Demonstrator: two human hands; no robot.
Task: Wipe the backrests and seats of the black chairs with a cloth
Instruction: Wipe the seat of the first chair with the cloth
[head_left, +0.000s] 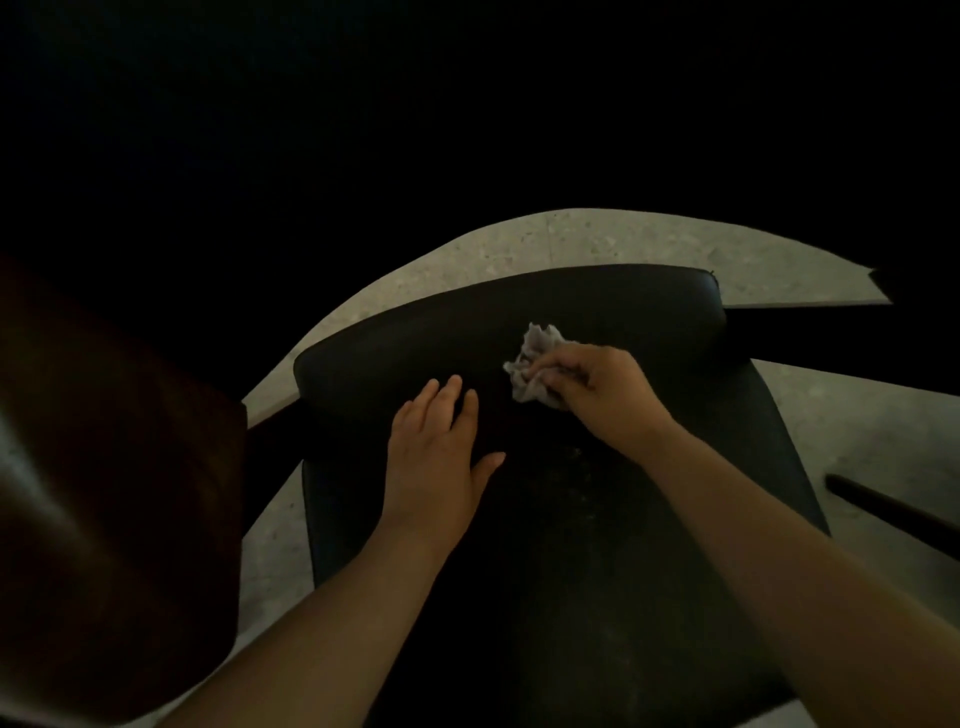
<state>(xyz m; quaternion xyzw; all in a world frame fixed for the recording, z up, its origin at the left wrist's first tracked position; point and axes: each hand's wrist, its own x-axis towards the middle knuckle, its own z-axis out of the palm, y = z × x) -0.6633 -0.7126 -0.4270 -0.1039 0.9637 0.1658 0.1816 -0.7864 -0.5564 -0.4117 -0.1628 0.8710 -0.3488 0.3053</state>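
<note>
The right hand (608, 395) has its fingers curled round a crumpled pale cloth (532, 364), gripping it so that the bunched fabric sticks out past the fingertips, up and to the left. The cloth presses against the padded backrest (597, 306) of the black chair (753, 415), a little right of the backrest's middle and low on its face, near where it meets the seat (597, 571). The left hand (436, 452) holds nothing: it lies palm down with the fingers straight and the thumb spread out toward the right, resting on the dark upholstery just left of the cloth and apart from it. In the dim light I cannot tell whether that palm sits on the bottom of the backrest or on the back edge of the seat. Both forearms reach in over the seat from its front edge. Pale speckled floor (623, 239) shows beyond the backrest's top edge and beside the seat's left and right edges. A dark brown surface (114, 467) fills the left side, near the chair's left edge.
</note>
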